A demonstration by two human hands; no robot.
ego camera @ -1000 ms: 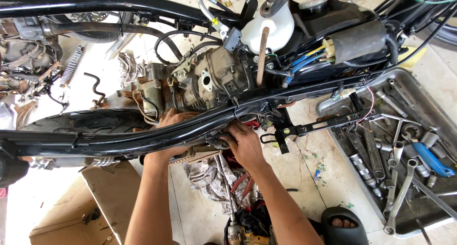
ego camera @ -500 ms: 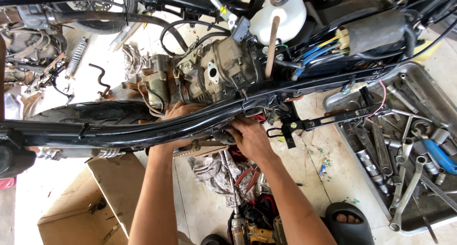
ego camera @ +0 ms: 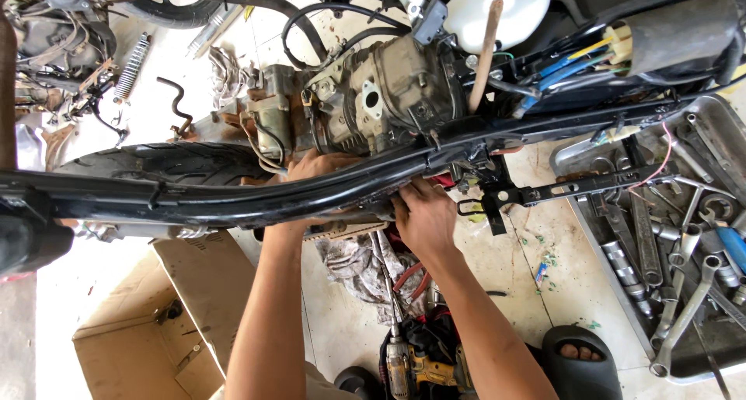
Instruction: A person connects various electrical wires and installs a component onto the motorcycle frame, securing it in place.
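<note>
Both hands' point(ego camera: 423, 217) fingers curl, grip hidden, under the left-to-right black frame tube point(ego camera: 233, 202).

cardboard box point(ego camera: 148, 330) | brown, open, flattened flaps | floor, lower left, below tyre point(ego camera: 163, 163)

Daylight filled the scene, bright and even, strongest on the pale floor point(ego camera: 536, 291) at the left of the frame, where the tiles nearly washed out to white. The white plastic tank point(ego camera: 497, 8) at the top centre also glared, its surface losing detail. Shadows were soft and short: a dim band lay under the black frame tube point(ego camera: 233, 202) crossing the middle, and the forearms cast only faint shade on the cardboard point(ego camera: 155, 322) at lower left. Focus was sharp in the centre, on the engine block point(ego camera: 388, 97). The metal tool tray point(ego camera: 614, 307) at the right edge showed small highlights, and straight lines bowed slightly toward the corners.
</note>
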